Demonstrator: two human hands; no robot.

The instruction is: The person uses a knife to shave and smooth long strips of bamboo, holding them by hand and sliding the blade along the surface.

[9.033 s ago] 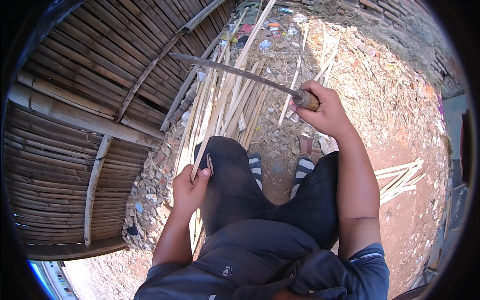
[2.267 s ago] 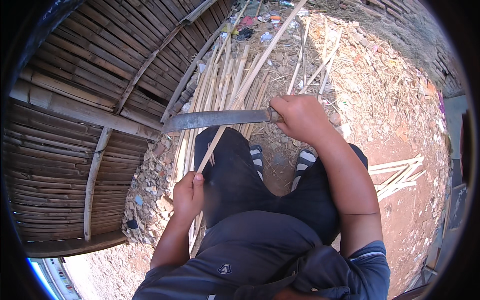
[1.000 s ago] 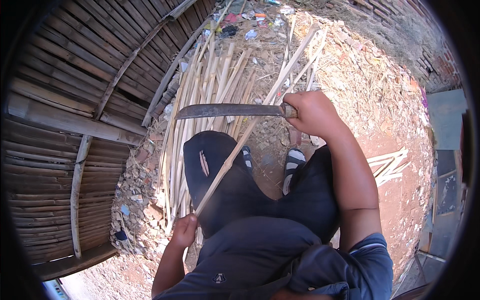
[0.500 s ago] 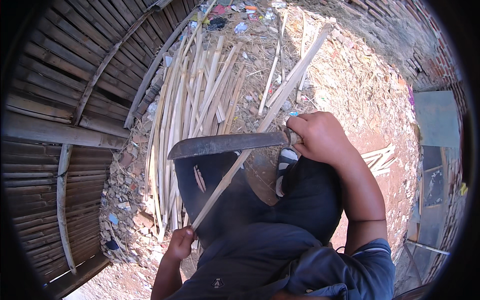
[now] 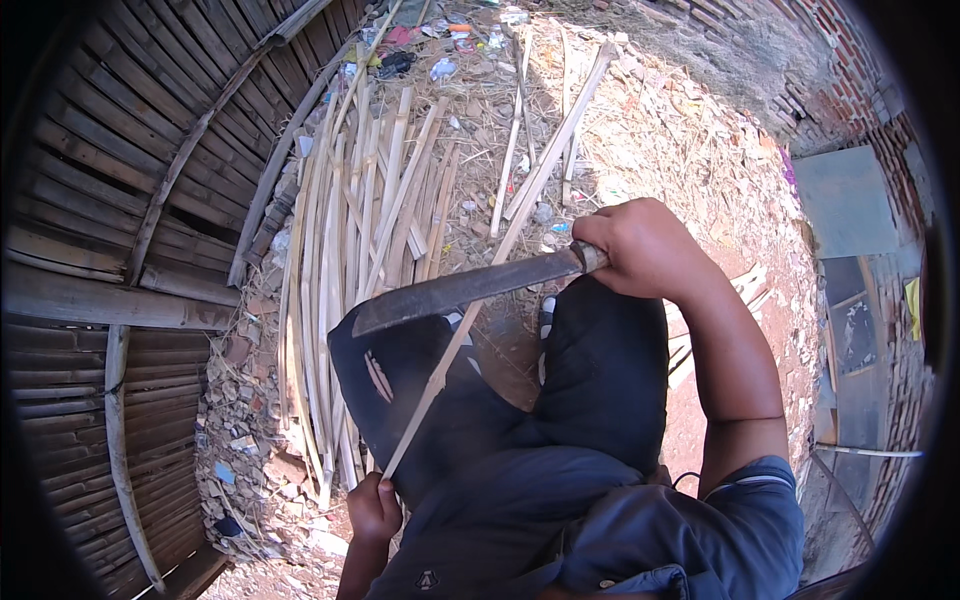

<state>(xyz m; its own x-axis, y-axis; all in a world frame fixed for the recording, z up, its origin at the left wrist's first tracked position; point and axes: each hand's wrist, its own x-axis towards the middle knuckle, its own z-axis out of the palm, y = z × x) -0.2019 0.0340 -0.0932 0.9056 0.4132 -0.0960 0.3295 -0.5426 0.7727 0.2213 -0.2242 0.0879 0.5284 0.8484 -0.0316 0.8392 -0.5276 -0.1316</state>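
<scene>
My right hand (image 5: 640,248) is closed round the handle of a machete (image 5: 460,292), whose broad dark blade points left across my thighs. The blade lies over a long split bamboo strip (image 5: 425,402) and appears to touch it. My left hand (image 5: 375,507) grips the near end of that strip between thumb and fingers, beside my left hip. From there the strip slants up and away to the right, past the blade, its far end above the rubble. My knees in dark trousers are bent beneath both things.
A pile of split bamboo strips (image 5: 335,230) lies on the left. Several shorter pieces (image 5: 745,285) rest on the ground at right. Bamboo-slat walling (image 5: 105,370) stands at left, a brick wall (image 5: 850,60) at far right. Rubble, straw and litter (image 5: 440,68) cover the ground ahead.
The blade has tilted, its tip now lower and nearer me. My left hand and the strip's near end have shifted slightly right and closer. The whole view has turned a little.
</scene>
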